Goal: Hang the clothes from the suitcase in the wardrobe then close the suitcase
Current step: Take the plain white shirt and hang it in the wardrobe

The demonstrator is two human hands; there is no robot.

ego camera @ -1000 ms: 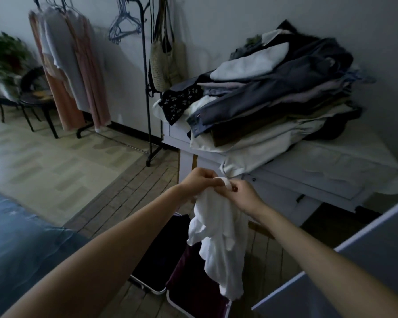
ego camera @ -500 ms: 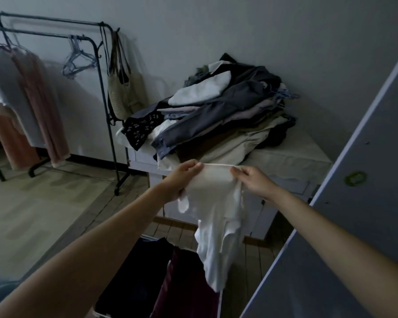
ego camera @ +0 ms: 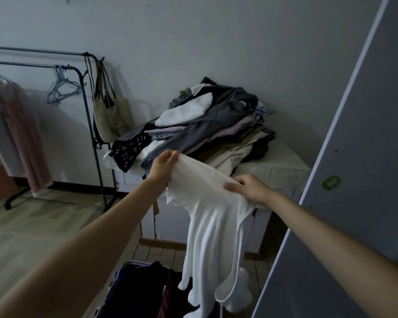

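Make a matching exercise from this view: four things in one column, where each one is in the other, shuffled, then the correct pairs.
Things:
1. white garment
2. empty hangers
3. woven bag
4. pile of clothes

Places:
A. heaped on the covered table
B. hanging from the end of the rack
C. stretched between the left hand and right hand
D. bunched on the rack's rail

Pairs: 1-C, 2-D, 3-B, 4-A
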